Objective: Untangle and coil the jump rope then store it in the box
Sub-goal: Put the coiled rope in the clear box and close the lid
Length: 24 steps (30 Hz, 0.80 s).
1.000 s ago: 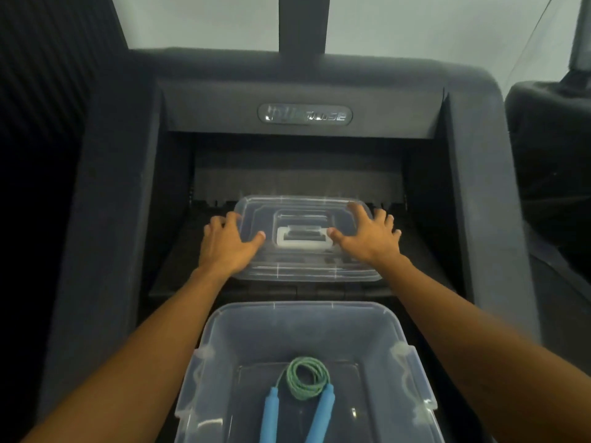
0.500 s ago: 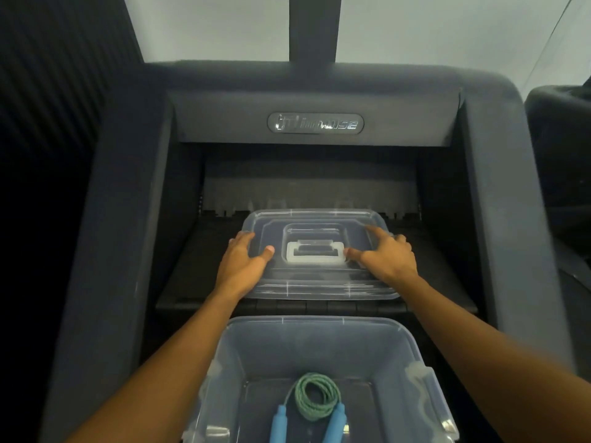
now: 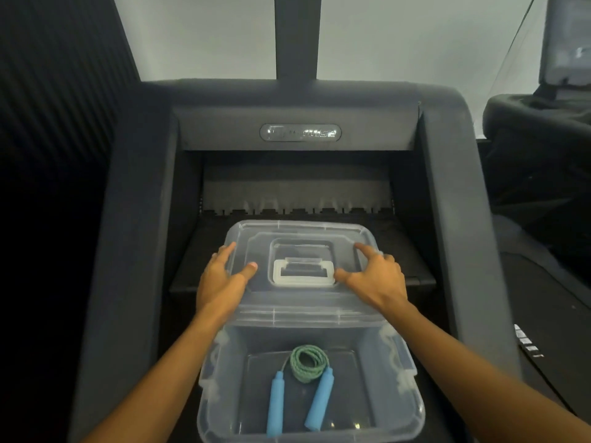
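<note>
1. Dim scene; the pale wall (image 3: 204, 36) across the top of the frame is brightest.
2. Left edge falls into near-black shadow.
3. Faint glare on the clear lid (image 3: 300, 231); slight blur, edges bowed.

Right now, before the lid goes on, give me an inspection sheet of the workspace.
Surface: dark machine deck beyond the box.
Job's things: jump rope coiled, lying in the open box; lid partly over the box's far rim.
Clutter: nothing seen.
Grips: left hand and right hand each hold a lid side, thumbs on top.
Cables: one thin dark line against the wall, upper right.
Surroundings: pale wall, dark post, second dark machine at right.
</note>
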Available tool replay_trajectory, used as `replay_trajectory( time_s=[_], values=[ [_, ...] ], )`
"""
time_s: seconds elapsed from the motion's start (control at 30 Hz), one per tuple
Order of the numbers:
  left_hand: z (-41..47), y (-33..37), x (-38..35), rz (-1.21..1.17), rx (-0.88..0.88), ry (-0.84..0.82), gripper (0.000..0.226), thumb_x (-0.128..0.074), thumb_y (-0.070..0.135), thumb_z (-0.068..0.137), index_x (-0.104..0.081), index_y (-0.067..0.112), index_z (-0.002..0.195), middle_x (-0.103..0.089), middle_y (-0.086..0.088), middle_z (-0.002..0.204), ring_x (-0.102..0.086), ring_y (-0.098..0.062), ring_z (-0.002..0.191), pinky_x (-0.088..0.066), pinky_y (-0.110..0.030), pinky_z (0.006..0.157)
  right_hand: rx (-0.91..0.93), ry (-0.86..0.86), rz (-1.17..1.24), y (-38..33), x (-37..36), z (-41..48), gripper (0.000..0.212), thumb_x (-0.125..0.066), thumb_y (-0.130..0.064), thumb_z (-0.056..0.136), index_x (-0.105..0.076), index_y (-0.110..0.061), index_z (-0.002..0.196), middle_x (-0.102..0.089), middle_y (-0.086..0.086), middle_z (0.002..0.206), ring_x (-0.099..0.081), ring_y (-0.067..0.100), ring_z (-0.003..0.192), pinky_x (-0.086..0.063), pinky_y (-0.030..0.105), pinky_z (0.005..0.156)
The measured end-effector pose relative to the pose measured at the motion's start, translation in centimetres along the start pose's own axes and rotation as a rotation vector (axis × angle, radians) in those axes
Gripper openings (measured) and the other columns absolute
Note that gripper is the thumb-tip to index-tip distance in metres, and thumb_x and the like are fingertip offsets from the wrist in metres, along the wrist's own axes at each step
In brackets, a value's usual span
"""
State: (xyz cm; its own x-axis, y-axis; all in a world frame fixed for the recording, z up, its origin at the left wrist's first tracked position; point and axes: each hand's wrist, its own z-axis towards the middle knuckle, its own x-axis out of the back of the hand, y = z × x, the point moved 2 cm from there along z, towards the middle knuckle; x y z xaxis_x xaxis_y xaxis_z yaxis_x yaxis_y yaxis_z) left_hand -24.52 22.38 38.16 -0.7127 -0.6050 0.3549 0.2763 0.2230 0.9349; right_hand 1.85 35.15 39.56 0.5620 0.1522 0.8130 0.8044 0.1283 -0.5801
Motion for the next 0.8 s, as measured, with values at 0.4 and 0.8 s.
replay_trajectory(
  time_s=[0.4,0.8],
  values=[
    [-13.3,-3.2,2.8,0.234,-0.031,-0.030,0.069,-0.072,0.029,0.090,-0.041,0.034,0.152,-0.024,0.004,0.166,-0.014,-0.017,0.155,-0.021,-0.045,0.124,0.028,-0.037,-0.091,2.5,0.1,-12.1,0.095,-0.057,-0.080,0.063,-0.033,-0.044,0.148,-0.044,0.010,0.144,-0.048,0.031,0.127,-0.049,0.048,0.102],
    [-15.5,-5.3,1.1,0.552,-0.050,-0.125,0.071,-0.050,0.049,0.099,-0.019,0.031,0.159,0.002,0.002,0.170,0.004,-0.019,0.156,-0.012,-0.045,0.126,-0.030,-0.073,-0.142,5.3,-2.8,-13.4,0.098,-0.040,-0.088,0.062,-0.026,-0.046,0.149,-0.032,0.017,0.155,-0.039,0.038,0.139,-0.043,0.054,0.109]
  ],
)
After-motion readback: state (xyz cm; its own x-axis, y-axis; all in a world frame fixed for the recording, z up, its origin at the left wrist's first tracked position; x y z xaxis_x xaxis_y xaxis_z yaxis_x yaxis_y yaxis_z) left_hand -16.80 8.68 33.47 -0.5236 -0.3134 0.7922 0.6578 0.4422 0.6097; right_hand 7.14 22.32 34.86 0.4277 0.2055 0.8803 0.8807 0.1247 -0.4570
